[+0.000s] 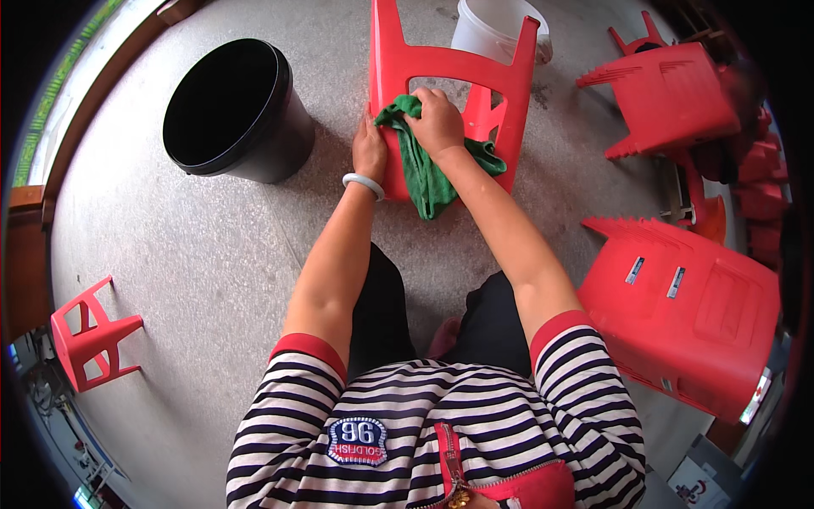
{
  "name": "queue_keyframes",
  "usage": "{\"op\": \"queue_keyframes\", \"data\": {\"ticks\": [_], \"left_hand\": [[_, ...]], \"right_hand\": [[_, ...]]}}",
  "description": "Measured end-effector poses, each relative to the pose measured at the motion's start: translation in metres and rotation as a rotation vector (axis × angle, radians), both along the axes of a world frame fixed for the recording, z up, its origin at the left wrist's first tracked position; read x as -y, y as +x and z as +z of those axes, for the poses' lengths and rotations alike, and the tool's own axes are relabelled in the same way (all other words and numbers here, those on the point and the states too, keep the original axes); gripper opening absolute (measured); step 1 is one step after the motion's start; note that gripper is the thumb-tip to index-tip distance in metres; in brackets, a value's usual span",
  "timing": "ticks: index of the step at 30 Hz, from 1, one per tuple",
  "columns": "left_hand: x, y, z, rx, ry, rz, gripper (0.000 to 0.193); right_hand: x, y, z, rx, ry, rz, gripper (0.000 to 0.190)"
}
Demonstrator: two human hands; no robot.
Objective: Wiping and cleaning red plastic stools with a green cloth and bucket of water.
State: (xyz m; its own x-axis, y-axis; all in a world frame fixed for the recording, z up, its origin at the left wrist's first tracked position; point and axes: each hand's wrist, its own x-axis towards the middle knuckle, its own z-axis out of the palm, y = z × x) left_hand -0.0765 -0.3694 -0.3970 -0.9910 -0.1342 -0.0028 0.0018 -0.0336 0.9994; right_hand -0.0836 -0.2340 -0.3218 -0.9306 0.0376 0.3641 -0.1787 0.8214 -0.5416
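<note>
In front of me a red plastic stool [445,62] lies tipped over, its legs pointing away from me. My left hand [369,149], with a pale bangle at the wrist, rests flat along the stool's left side. A green cloth [421,172] is bunched in my right hand [437,121], which presses it on the stool beside the opening between the legs. The cloth's loose ends hang down towards me and out to the right. The fingertips of my right hand are partly hidden in its folds.
A black bucket [288,140] stands at the left, a white bucket [489,32] behind the stool. Stacked red stools lie on their sides at right [674,318] and upper right [674,95]. Another red stool [79,337] is at the far left.
</note>
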Motion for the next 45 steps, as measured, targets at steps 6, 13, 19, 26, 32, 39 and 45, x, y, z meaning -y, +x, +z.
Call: {"op": "queue_keyframes", "data": {"ticks": [6,13,19,26,32,39,45], "left_hand": [[0.017,0.006,-0.012,0.039,0.049,0.002,0.053],[0.004,0.002,0.002,0.077,0.017,-0.053,0.054],[0.016,0.005,-0.013,0.034,0.042,0.03,0.051],[-0.005,0.002,-0.002,-0.009,-0.04,0.022,0.051],[0.016,0.001,-0.016,0.029,0.027,0.059,0.052],[0.009,0.002,-0.002,0.073,-0.026,0.018,0.052],[0.004,0.005,0.005,0.02,-0.126,0.065,0.054]], "right_hand": [[-0.002,0.047,-0.001,0.266,0.095,0.182,0.033],[-0.01,-0.004,-0.003,0.12,0.016,0.056,0.037],[-0.015,0.037,-0.014,0.344,0.055,0.253,0.042],[-0.023,-0.019,-0.01,0.222,-0.093,0.011,0.039],[-0.012,0.025,-0.03,0.209,-0.028,0.26,0.03],[0.003,-0.021,-0.011,0.178,-0.081,-0.03,0.042],[-0.031,-0.054,0.014,0.128,-0.323,-0.111,0.036]]}}
